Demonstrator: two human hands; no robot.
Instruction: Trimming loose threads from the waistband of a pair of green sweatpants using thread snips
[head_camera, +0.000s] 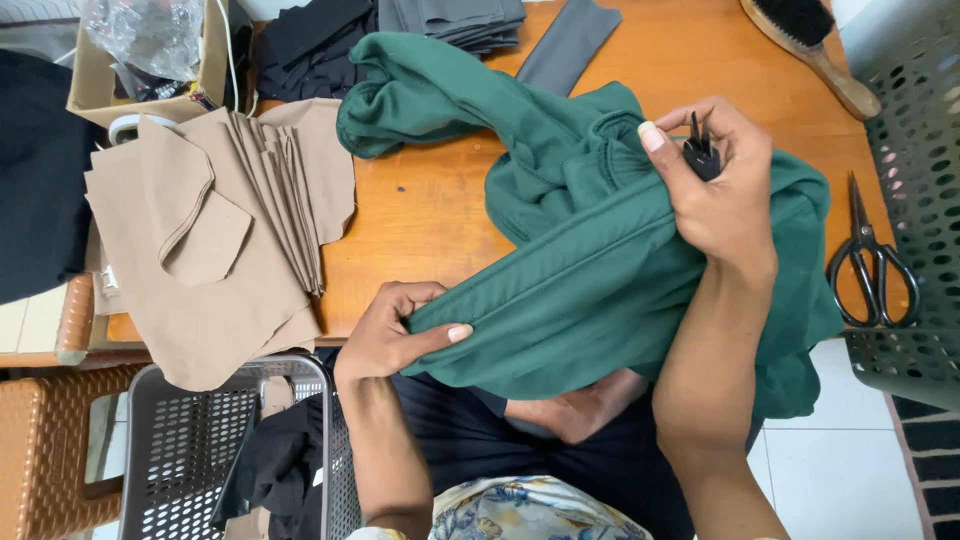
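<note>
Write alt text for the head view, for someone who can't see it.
Two bare hands hold a green garment over an orange table: the left hand grips its ribbed edge, the right hand pinches a small black tool. Tan fabric pieces lie left, black scissors right.

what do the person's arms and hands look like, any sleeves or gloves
Both forearms are bare, with no sleeves reaching them and no gloves. The left hand and right hand have longish, pale nails. No rings, watch or bracelets show. At the bottom edge, a blue and cream patterned top is worn.
</note>
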